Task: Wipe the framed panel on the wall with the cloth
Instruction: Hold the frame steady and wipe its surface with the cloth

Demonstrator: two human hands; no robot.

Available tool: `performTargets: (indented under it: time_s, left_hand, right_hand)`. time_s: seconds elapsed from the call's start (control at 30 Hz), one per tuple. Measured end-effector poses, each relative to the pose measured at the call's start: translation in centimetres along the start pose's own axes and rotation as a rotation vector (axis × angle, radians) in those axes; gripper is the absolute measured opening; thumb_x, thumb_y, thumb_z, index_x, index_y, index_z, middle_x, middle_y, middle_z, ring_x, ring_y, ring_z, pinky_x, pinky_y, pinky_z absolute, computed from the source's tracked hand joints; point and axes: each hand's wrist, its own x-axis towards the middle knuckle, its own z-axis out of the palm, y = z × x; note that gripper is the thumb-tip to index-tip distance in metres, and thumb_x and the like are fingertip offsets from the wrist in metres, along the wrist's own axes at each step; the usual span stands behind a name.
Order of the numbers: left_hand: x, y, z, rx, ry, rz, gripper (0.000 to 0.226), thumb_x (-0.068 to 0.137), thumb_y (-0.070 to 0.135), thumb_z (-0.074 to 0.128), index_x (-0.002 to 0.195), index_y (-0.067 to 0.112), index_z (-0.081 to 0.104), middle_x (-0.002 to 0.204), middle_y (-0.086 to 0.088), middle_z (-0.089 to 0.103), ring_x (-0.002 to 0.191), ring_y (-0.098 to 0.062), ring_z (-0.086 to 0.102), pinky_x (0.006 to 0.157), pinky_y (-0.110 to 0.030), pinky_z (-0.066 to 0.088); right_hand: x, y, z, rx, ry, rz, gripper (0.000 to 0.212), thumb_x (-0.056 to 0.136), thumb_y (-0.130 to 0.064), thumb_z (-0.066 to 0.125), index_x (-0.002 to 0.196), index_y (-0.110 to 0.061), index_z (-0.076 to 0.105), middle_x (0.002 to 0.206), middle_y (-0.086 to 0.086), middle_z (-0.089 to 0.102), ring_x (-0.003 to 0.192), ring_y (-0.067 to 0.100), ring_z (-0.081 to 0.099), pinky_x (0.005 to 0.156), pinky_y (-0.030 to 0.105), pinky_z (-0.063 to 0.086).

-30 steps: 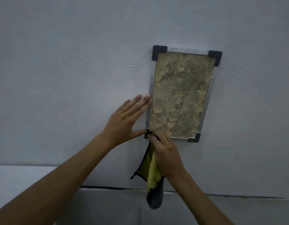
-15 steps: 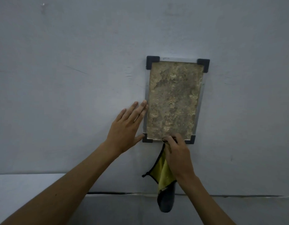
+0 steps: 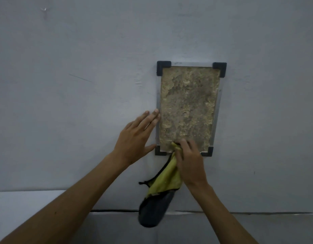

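Note:
A framed panel [image 3: 188, 104] with a rough tan-grey surface, a silver rim and black corner caps hangs on the pale wall. My left hand [image 3: 136, 136] lies flat on the wall against the frame's left edge, fingers straight. My right hand [image 3: 189, 159] grips a yellow cloth with a dark grey backing [image 3: 161, 191] and holds it against the panel's lower edge, near the bottom middle. Most of the cloth dangles below the frame.
The pale grey wall [image 3: 81, 85] fills the view. A horizontal ledge or seam with a dark gap [image 3: 113, 210] runs across below the hands.
My right hand with the cloth has slid right from the bottom-left corner along the lower edge and up onto the panel. My left hand stays beside the frame.

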Motion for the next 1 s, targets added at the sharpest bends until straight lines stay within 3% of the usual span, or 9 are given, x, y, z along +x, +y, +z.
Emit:
performTargets:
  time_s: [0.07,0.2,0.27,0.33,0.4,0.57,0.67,0.8,1.0]
  left_hand:
    - [0.2,-0.3,-0.2,-0.011,0.026,0.012,0.089,0.088,0.055,0.065,0.159,0.018,0.026,0.167,0.003,0.021,0.153,-0.018,0.025,0.107,-0.036,0.048]
    - [0.5,-0.1,0.5,-0.073,0.108,0.009,0.078,0.092,0.051,0.065,0.155,0.016,0.036,0.165,0.001,0.029,0.149,-0.02,0.035,0.104,-0.038,0.051]
    - [0.6,-0.2,0.9,-0.084,0.125,0.011,0.077,0.092,0.05,0.065,0.155,0.016,0.036,0.165,0.001,0.029,0.149,-0.019,0.034,0.104,-0.038,0.051]
    - [0.5,-0.5,1.0,-0.084,0.132,0.029,0.076,0.093,0.05,0.063,0.155,0.016,0.036,0.165,0.001,0.029,0.149,-0.018,0.034,0.105,-0.036,0.05]
    - [0.5,-0.9,1.0,-0.08,0.121,0.05,0.079,0.092,0.052,0.064,0.156,0.016,0.034,0.165,0.001,0.028,0.15,-0.018,0.032,0.106,-0.036,0.049]
    - [0.3,-1.0,1.1,-0.083,0.093,0.044,0.089,0.089,0.06,0.063,0.159,0.019,0.027,0.167,0.004,0.021,0.152,-0.017,0.026,0.108,-0.034,0.047]
    - [0.2,-1.0,1.1,-0.077,0.088,0.041,0.091,0.088,0.06,0.063,0.159,0.019,0.025,0.168,0.005,0.019,0.153,-0.016,0.025,0.108,-0.033,0.046]
    - [0.2,-1.1,1.2,-0.093,0.073,0.043,0.097,0.083,0.059,0.07,0.159,0.02,0.025,0.168,0.005,0.019,0.153,-0.017,0.025,0.108,-0.035,0.046]
    - [0.2,-1.4,1.0,-0.082,0.048,0.061,0.1,0.083,0.062,0.068,0.16,0.019,0.02,0.169,0.005,0.016,0.154,-0.016,0.021,0.112,-0.035,0.043]
  right_hand:
    - [0.7,-0.1,-0.5,0.056,0.064,0.057,0.02,0.094,-0.005,0.064,0.113,-0.008,0.064,0.112,0.005,0.055,0.096,0.018,0.058,0.083,0.011,0.039]
    - [3.8,-2.1,-0.1,0.061,0.19,-0.035,0.022,0.093,-0.005,0.065,0.114,-0.011,0.063,0.112,0.005,0.057,0.093,0.003,0.049,0.086,-0.004,0.031]
    - [4.9,-2.5,0.1,0.022,0.196,-0.095,0.019,0.095,-0.007,0.063,0.113,-0.011,0.063,0.113,0.005,0.057,0.093,0.002,0.048,0.086,0.002,0.04]
    - [3.8,-1.9,0.9,-0.039,0.126,-0.168,0.018,0.095,-0.006,0.062,0.113,-0.007,0.065,0.115,0.009,0.059,0.098,0.015,0.058,0.088,0.021,0.052]
    - [0.9,-0.5,1.7,-0.087,0.031,-0.229,0.021,0.094,-0.003,0.064,0.114,-0.003,0.066,0.115,0.012,0.062,0.103,0.024,0.062,0.089,0.032,0.055]
    - [-1.6,1.1,1.5,-0.062,-0.113,-0.184,0.018,0.093,-0.002,0.064,0.111,-0.007,0.067,0.112,0.007,0.061,0.096,0.023,0.063,0.08,0.03,0.055]
    - [1.1,-0.2,0.8,-0.012,-0.029,-0.168,0.017,0.096,-0.01,0.061,0.113,-0.008,0.064,0.111,0.007,0.057,0.096,0.021,0.059,0.085,0.029,0.053]
    - [3.1,-1.3,1.0,-0.034,0.057,-0.18,0.021,0.094,-0.004,0.062,0.115,-0.006,0.064,0.114,0.009,0.058,0.104,0.023,0.058,0.092,0.031,0.052]
    - [-0.9,-0.1,1.9,-0.083,-0.153,-0.275,0.023,0.09,0.004,0.064,0.112,-0.003,0.068,0.116,0.011,0.062,0.104,0.029,0.062,0.084,0.039,0.056]
